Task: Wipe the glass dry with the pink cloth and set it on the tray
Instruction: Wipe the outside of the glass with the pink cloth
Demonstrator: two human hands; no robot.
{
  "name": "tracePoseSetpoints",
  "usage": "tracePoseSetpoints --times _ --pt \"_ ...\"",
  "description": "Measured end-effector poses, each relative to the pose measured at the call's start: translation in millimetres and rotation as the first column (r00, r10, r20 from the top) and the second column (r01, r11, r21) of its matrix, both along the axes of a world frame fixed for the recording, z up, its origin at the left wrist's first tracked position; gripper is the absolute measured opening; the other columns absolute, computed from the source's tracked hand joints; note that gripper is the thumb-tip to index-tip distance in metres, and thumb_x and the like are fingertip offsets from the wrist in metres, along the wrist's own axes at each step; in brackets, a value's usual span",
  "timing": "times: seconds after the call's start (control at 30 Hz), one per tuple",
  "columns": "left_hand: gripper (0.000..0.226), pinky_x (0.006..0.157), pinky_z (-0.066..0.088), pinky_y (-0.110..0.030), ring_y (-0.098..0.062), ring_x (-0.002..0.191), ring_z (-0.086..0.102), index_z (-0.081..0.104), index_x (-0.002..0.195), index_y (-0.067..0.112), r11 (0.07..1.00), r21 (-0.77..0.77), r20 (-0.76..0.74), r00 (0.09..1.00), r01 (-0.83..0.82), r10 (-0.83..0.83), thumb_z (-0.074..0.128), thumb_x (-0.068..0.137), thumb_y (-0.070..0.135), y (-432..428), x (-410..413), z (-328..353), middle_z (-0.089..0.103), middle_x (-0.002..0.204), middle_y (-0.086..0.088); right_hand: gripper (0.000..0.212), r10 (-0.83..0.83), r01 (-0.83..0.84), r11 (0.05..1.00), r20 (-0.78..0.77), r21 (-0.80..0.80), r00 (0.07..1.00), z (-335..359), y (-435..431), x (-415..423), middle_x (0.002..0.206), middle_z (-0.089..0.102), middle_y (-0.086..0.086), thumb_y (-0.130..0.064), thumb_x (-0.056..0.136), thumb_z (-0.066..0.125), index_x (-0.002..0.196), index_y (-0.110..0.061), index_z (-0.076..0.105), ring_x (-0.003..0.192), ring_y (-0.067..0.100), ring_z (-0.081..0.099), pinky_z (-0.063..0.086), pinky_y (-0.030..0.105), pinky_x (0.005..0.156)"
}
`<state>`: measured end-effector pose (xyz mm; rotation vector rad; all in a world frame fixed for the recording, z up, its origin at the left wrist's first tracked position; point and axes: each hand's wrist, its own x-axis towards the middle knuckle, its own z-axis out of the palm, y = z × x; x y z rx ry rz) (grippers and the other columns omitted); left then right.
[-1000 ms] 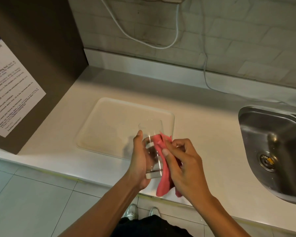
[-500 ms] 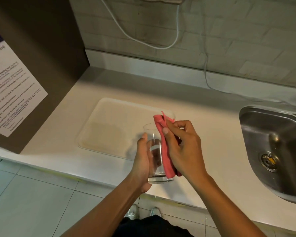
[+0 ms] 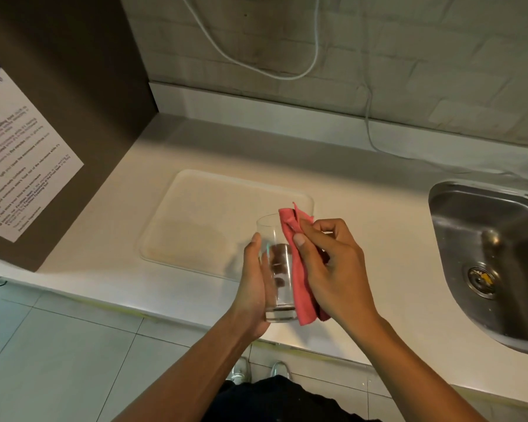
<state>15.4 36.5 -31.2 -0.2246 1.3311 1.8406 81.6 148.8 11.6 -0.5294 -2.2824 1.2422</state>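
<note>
A clear drinking glass point(image 3: 275, 266) stands upright in the air above the counter's front edge, gripped around its left side by my left hand point(image 3: 253, 287). My right hand point(image 3: 333, 269) presses a folded pink cloth point(image 3: 299, 287) against the glass's right side, from the rim down to its base. A pale cream tray point(image 3: 208, 220) lies flat on the counter just behind and left of the glass, with nothing on it.
A steel sink point(image 3: 494, 263) with a drain is set in the counter on the right. A brown cabinet side with a printed notice point(image 3: 22, 166) stands on the left. White cables point(image 3: 369, 123) hang along the tiled back wall.
The glass has gone from tilted to upright. My right hand has drawn the pink cloth up to the rim along the glass's right side.
</note>
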Motion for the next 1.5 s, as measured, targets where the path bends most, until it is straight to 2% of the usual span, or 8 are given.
tracePoseSetpoints --times 0.1,0.17,0.4,0.67,0.9,1.13,1.3,1.5 --pt "0.103 0.118 0.040 -0.065 -0.034 0.108 0.053 0.062 0.140 -0.004 1.000 -0.013 -0.080 0.997 0.000 -0.001 0.034 0.091 0.083 6.3 3.6 6.6 0.062 0.118 -0.016 0.036 -0.035 0.035 0.999 0.011 -0.008 0.999 -3.8 2.7 2.5 0.107 0.054 -0.010 -0.031 0.099 0.060 0.134 -0.027 0.063 0.102 -0.001 0.056 0.045 0.006 0.080" --pt "0.104 0.101 0.050 -0.056 -0.032 0.099 0.057 0.064 0.134 -0.004 0.998 -0.060 -0.146 0.989 -0.033 0.024 0.037 0.084 0.083 9.2 2.6 5.9 0.066 0.106 -0.018 0.036 -0.056 0.056 0.998 0.005 0.004 0.998 -4.6 4.0 2.0 0.106 0.053 -0.009 -0.030 0.099 0.060 0.135 -0.026 0.063 0.101 -0.002 0.054 0.044 0.005 0.079" --pt "0.065 0.083 0.056 -0.040 -0.014 0.086 0.079 0.064 0.127 0.019 0.972 -0.234 -0.276 0.959 -0.004 -0.062 0.035 0.103 0.072 13.2 -7.1 -1.9 0.083 0.100 -0.004 0.036 -0.110 0.110 0.984 -0.004 0.143 0.994 -3.2 3.6 -3.9 0.113 0.051 -0.008 -0.026 0.100 0.061 0.136 -0.022 0.062 0.099 0.004 0.055 0.049 0.013 0.086" --pt "0.072 0.110 0.055 -0.058 -0.032 0.116 0.077 0.081 0.118 0.029 0.982 -0.176 -0.154 0.987 -0.070 0.043 0.032 0.102 0.079 12.4 -3.6 7.4 0.085 0.115 -0.010 0.038 0.021 -0.013 0.954 -0.027 0.299 0.999 -9.4 -19.4 6.2 0.110 0.045 -0.010 -0.021 0.098 0.061 0.137 -0.022 0.063 0.101 0.010 0.049 0.044 0.011 0.087" --pt "0.082 0.110 0.051 -0.066 -0.045 0.116 0.075 0.074 0.116 0.017 0.975 -0.222 -0.091 0.996 -0.012 -0.009 0.031 0.097 0.084 12.5 2.6 8.0 0.086 0.106 -0.017 0.032 -0.077 0.074 0.992 -0.028 -0.099 0.997 -9.1 -1.0 0.9 0.107 0.052 -0.013 -0.033 0.099 0.058 0.131 -0.035 0.062 0.100 -0.006 0.056 0.045 0.004 0.079" --pt "0.085 0.114 0.051 -0.060 -0.039 0.120 0.075 0.085 0.112 0.027 0.988 -0.156 -0.131 0.991 -0.012 -0.009 0.028 0.093 0.087 12.1 -7.9 9.1 0.084 0.115 -0.016 0.038 0.101 -0.078 0.942 -0.055 0.328 0.993 -15.0 -11.3 14.0 0.113 0.044 -0.010 -0.030 0.100 0.060 0.136 -0.019 0.063 0.103 0.013 0.050 0.044 0.014 0.090" --pt "0.082 0.111 0.050 -0.068 -0.049 0.121 0.071 0.077 0.113 0.019 0.979 -0.202 -0.098 0.995 -0.026 0.007 0.031 0.097 0.084 13.7 4.2 5.6 0.083 0.112 -0.022 0.034 -0.041 0.042 0.999 -0.042 0.023 0.998 -13.4 2.0 1.7 0.111 0.053 -0.005 -0.027 0.100 0.060 0.134 -0.032 0.059 0.103 -0.001 0.056 0.047 0.008 0.085" --pt "0.080 0.115 0.048 -0.064 -0.045 0.124 0.070 0.084 0.111 0.026 0.982 -0.181 -0.128 0.991 -0.059 0.036 0.028 0.099 0.082 12.7 -3.3 1.4 0.081 0.118 -0.024 0.036 0.121 -0.114 0.913 0.006 0.391 0.993 -18.4 -8.4 8.1 0.113 0.048 -0.004 -0.019 0.098 0.064 0.134 -0.021 0.065 0.102 0.012 0.048 0.040 0.011 0.089"
